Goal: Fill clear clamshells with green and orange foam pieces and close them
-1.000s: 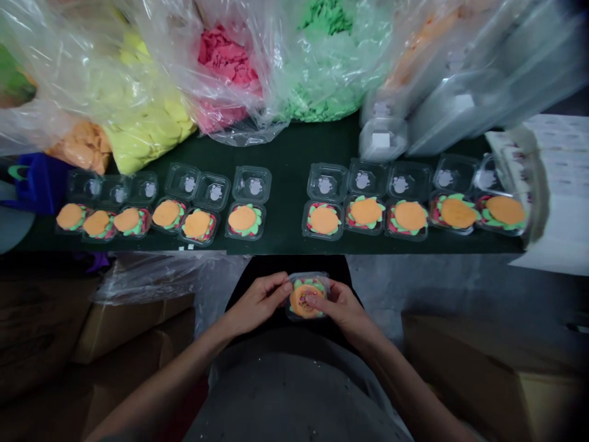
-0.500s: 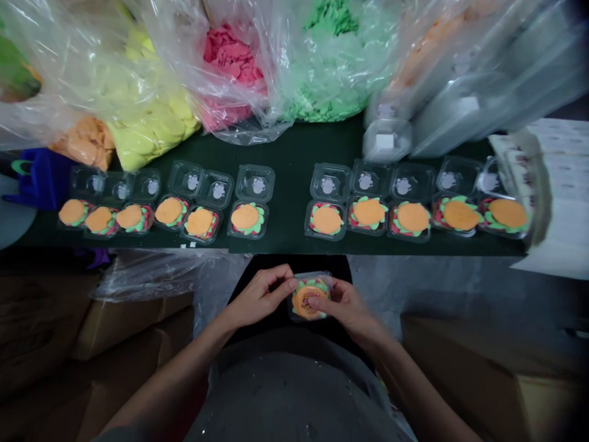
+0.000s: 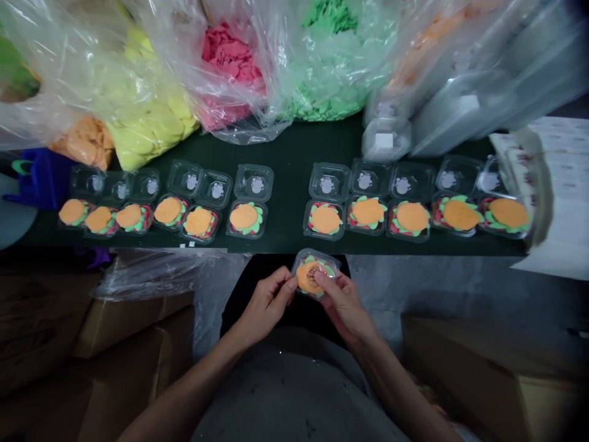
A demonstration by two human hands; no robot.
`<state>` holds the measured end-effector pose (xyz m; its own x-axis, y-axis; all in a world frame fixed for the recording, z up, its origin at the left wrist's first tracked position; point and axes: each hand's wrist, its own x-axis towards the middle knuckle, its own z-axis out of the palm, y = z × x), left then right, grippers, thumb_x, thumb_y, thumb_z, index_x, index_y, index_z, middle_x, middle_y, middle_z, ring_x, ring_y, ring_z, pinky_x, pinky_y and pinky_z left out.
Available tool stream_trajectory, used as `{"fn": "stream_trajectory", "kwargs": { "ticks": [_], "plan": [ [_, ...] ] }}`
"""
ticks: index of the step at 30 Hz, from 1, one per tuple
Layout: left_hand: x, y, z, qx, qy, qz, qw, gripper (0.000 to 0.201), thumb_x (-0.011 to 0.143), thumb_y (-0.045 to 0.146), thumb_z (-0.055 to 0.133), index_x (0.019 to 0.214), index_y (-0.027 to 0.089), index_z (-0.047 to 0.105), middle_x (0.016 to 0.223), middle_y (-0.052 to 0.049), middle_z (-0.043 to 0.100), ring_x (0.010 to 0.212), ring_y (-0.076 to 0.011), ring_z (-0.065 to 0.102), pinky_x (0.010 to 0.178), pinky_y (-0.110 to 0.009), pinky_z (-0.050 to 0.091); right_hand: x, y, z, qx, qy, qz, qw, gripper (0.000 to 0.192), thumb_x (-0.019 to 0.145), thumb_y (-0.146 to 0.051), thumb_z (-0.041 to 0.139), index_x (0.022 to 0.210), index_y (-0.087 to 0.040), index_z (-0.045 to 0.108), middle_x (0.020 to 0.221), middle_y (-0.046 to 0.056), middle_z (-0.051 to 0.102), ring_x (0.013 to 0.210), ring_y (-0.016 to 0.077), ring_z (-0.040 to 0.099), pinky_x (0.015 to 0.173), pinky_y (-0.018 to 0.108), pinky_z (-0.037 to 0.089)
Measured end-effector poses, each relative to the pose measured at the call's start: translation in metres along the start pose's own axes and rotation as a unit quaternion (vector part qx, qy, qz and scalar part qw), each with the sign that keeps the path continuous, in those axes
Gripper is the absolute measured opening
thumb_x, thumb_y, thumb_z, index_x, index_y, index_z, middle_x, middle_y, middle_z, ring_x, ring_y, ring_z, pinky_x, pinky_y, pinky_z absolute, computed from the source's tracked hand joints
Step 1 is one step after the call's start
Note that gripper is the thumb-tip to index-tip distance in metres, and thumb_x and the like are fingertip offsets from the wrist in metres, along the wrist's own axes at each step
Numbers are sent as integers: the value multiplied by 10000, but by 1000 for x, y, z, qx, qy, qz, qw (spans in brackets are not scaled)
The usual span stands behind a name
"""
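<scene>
Both hands hold one small clear clamshell box (image 3: pixel 315 272) just below the table's front edge, its lid down over an orange disc with green and red petals. My left hand (image 3: pixel 265 302) pinches the box's left side with its fingertips. My right hand (image 3: pixel 341 302) grips the right side, thumb on the lid. On the dark green table (image 3: pixel 285 166) two rows of open clamshell boxes lie, one on the left (image 3: pixel 166 212) and one on the right (image 3: pixel 411 216), each with an orange disc on petals and its lid flipped back.
Big clear bags of foam pieces stand along the table's back: yellow (image 3: pixel 147 123), pink (image 3: pixel 227 67), green (image 3: pixel 331 61). Stacks of empty clear boxes (image 3: pixel 460 104) lie at the back right. Cardboard boxes (image 3: pixel 115 331) sit on the floor on both sides of my lap.
Both hands have lifted the closed box from my lap up and forward, toward the gap between the two rows at the table's front edge.
</scene>
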<state>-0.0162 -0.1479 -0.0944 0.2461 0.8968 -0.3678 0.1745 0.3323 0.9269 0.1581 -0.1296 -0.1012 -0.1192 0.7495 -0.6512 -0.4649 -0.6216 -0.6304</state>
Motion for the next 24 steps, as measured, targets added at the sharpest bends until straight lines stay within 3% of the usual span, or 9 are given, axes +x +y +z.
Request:
{"fn": "stream_trajectory", "kwargs": {
  "ticks": [7,13,18,24],
  "plan": [
    [4,-11,12,-72,49,-11,996,445,1007,533,502,727,192,439,646,46,397,610,-112,335,587,-255,268,2,8,-1,28,-9,21,999,365,654,-401,935,928,-206,793,921,47,803,855,210,730,862,354,577],
    [9,-9,6,-62,53,-1,997,448,1027,523,465,732,186,474,643,34,454,622,-117,393,620,-258,314,6,10,6,66,10,38,997,368,697,-412,910,981,-209,792,1017,45,799,908,186,718,815,284,572],
    [1,-2,13,-50,93,3,994,413,1030,505,466,771,188,514,700,20,486,660,-128,443,647,-263,351,6,9,20,65,39,5,997,370,695,-458,897,961,-231,775,1029,38,794,937,213,720,849,321,583],
    [-2,-2,19,-83,157,19,984,414,1019,491,504,734,191,524,691,3,516,677,-144,469,668,-272,379,-1,0,33,20,15,-40,999,349,716,-470,875,963,-248,767,1012,52,794,946,247,724,853,367,582]
  ]
}}
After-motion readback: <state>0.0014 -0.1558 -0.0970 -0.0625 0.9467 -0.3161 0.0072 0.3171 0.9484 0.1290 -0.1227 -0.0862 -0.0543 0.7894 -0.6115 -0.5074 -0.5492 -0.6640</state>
